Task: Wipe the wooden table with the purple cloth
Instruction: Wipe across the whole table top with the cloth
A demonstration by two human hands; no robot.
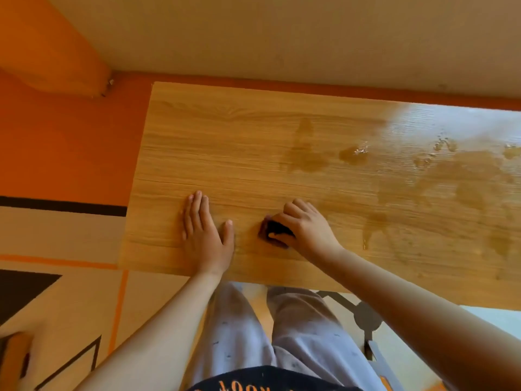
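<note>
The wooden table (225, 142) fills the middle of the head view, its grain running left to right. Wet patches and droplets (355, 155) spread over its centre and right side. My right hand (306, 227) presses a small, dark purple cloth (275, 230) onto the tabletop near the front edge; only a bunched bit of cloth shows under the fingers. My left hand (204, 230) lies flat on the wood just left of it, palm down, fingers together, holding nothing.
An orange and beige patterned floor (64, 165) lies left of the table. A beige wall (282, 38) stands behind the far edge. My legs in pale trousers (253, 328) are below the front edge, with a dark metal frame (366, 320) to their right.
</note>
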